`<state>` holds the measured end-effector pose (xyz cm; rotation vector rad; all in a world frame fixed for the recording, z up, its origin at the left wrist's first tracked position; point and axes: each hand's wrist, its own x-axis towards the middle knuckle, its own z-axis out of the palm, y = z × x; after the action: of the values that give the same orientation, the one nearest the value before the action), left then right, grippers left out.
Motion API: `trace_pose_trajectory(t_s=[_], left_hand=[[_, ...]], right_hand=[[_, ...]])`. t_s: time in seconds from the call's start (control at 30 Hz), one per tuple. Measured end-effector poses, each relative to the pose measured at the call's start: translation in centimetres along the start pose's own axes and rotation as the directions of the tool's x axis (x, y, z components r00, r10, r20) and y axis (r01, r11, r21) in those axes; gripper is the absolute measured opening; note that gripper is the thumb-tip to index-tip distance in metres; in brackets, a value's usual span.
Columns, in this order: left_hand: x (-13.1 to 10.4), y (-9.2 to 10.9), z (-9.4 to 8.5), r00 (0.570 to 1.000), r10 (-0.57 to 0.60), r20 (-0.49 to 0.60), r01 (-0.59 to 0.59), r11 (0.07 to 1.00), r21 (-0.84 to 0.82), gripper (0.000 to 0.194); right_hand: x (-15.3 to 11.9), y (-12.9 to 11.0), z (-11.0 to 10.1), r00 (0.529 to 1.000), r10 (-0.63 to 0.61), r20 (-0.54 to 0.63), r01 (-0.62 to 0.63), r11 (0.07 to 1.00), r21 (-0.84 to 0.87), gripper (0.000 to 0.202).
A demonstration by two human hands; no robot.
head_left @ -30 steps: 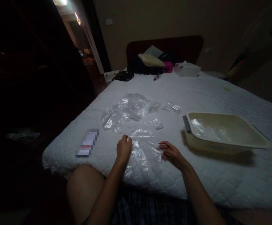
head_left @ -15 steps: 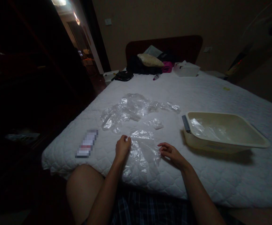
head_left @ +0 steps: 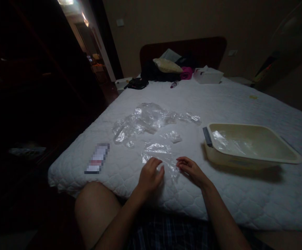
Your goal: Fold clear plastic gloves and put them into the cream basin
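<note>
A clear plastic bag (head_left: 171, 163) lies flat on the bed in front of me, its near part partly covered by my left hand. My left hand (head_left: 151, 176) hovers over the bag's near left side, thumb and fingers curved and apart, with nothing visible in them. At the bag's right edge, my right hand (head_left: 192, 171) has its fingers loosely bent and spread, the tips touching or very close to the film. Just beyond, more crumpled clear plastic bags (head_left: 145, 119) are spread in a loose heap, with a small piece of clear plastic (head_left: 172, 136) nearer.
A cream plastic basin (head_left: 255, 161) with grey handles stands at right, clear plastic inside it. A blurred-out phone-like object (head_left: 97, 159) lies at left on the white quilted bed (head_left: 124, 166). Clothes (head_left: 158, 73), a white box (head_left: 208, 76) and a black bag (head_left: 137, 83) sit toward the headboard.
My left hand has moved right and toward me, from the bag's left edge to over its near part, and its fingers have parted. My right hand has stayed nearly still.
</note>
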<state>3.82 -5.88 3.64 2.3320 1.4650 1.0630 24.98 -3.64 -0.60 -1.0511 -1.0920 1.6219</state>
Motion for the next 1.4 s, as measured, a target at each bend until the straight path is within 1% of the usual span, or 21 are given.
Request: trace_pose_trajectory(t_s=[0.03,0.07,0.13,0.17,0.23,0.3,0.4,0.5,0.7,0.8,0.93,1.07,1.23,1.4], left_hand=[[-0.5,0.9,0.5,0.992,0.113,0.048,-0.114,0.993,0.011,0.017],[-0.9,1.6,1.0,0.977,0.198,0.073,-0.201,0.979,0.042,0.018],[-1.4,2.4,1.9,0.949,0.288,0.127,-0.301,0.949,0.093,0.019],[-1.5,2.5,2.3,0.942,0.302,0.147,-0.319,0.942,0.107,0.020],[-1.6,2.3,2.8,0.941,0.290,0.174,-0.311,0.945,0.105,0.022],[-1.5,1.9,3.0,0.950,0.255,0.180,-0.274,0.958,0.089,0.024],[-1.5,1.4,3.1,0.959,0.216,0.184,-0.231,0.971,0.067,0.025],[-1.5,1.3,3.2,0.961,0.200,0.190,-0.214,0.975,0.055,0.025],[-1.8,1.1,3.8,0.954,0.201,0.220,-0.216,0.975,0.044,0.027],[-2.0,0.9,4.1,0.956,0.196,0.220,-0.211,0.976,0.049,0.026],[-1.9,0.9,4.0,0.963,0.168,0.211,-0.184,0.981,0.058,0.025],[-1.8,1.0,3.9,0.962,0.146,0.231,-0.163,0.985,0.057,0.022],[-1.8,0.9,4.1,0.956,0.147,0.253,-0.168,0.984,0.064,0.018],[-1.8,0.8,4.1,0.956,0.145,0.256,-0.165,0.985,0.058,0.020]], right_hand=[[0.0,0.1,0.0,1.000,-0.006,0.004,0.006,1.000,0.009,0.028],[0.0,0.1,-0.1,1.000,-0.011,0.011,0.011,1.000,0.015,0.028],[0.1,0.3,-0.2,1.000,-0.015,0.027,0.014,1.000,0.018,0.028],[0.1,0.4,-0.3,0.999,-0.016,0.036,0.016,1.000,0.017,0.029],[0.1,0.5,-0.5,0.998,-0.013,0.059,0.012,1.000,0.013,0.029],[0.2,0.4,-0.5,0.997,-0.006,0.082,0.006,1.000,0.005,0.029],[0.1,0.2,-0.5,0.994,-0.008,0.108,0.009,1.000,-0.012,0.030],[0.0,-0.1,-0.4,0.993,-0.008,0.118,0.010,1.000,-0.017,0.030],[-0.2,-0.3,-0.2,0.995,-0.021,0.095,0.022,1.000,-0.016,0.035],[-0.2,-0.2,-0.1,0.994,-0.022,0.107,0.021,1.000,0.009,0.036],[-0.1,-0.2,0.0,0.992,-0.019,0.127,0.017,1.000,0.016,0.038],[-0.1,-0.3,0.0,0.993,0.016,0.115,-0.016,1.000,0.005,0.040],[-0.1,-0.4,-0.2,0.995,0.013,0.099,-0.015,1.000,0.027,0.041],[-0.1,-0.1,-0.5,0.994,0.014,0.112,-0.020,0.999,0.050,0.042]])
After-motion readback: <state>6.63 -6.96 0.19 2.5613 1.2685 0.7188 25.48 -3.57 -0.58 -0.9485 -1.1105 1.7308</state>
